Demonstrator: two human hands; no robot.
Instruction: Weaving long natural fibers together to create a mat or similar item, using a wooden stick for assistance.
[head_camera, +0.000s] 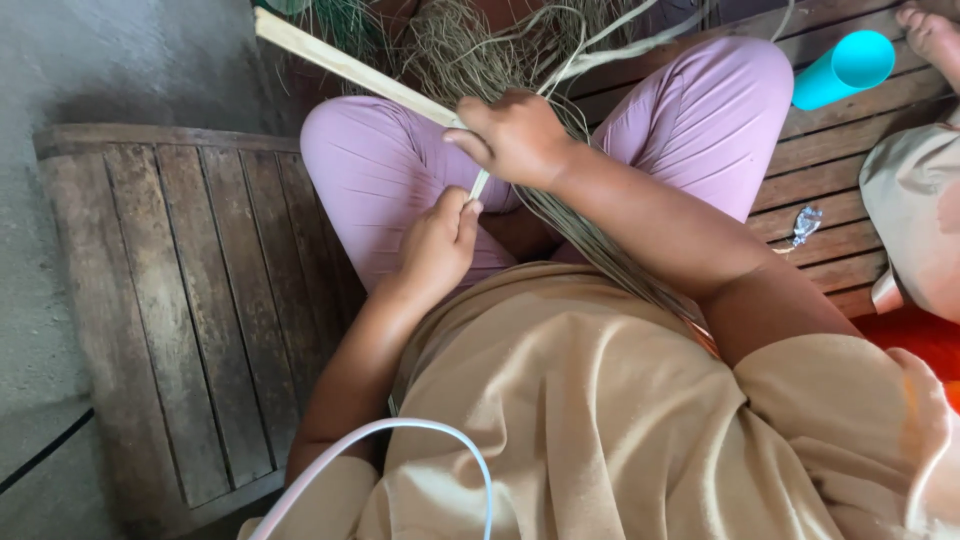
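The person sits cross-legged in smooth lilac trousers on a weathered bench of grey-brown wooden slats (190, 300). One long, flat, pale strip of wood or cane (350, 68) slants across the lap. The right hand (515, 135) is curled over the strip just above the knees, pinching it together with a bundle of thin, dry, straw-coloured fibres (590, 250) that trails back beneath the right forearm. The left hand (440, 243) is closed in a fist around the strip's lower end, just below the right hand. More tangled fibres (450, 40) are heaped beyond the knees. One turquoise plastic cylinder (843, 68) lies on the slats right of the lap, and one crumpled foil scrap (805, 224) lies nearer.
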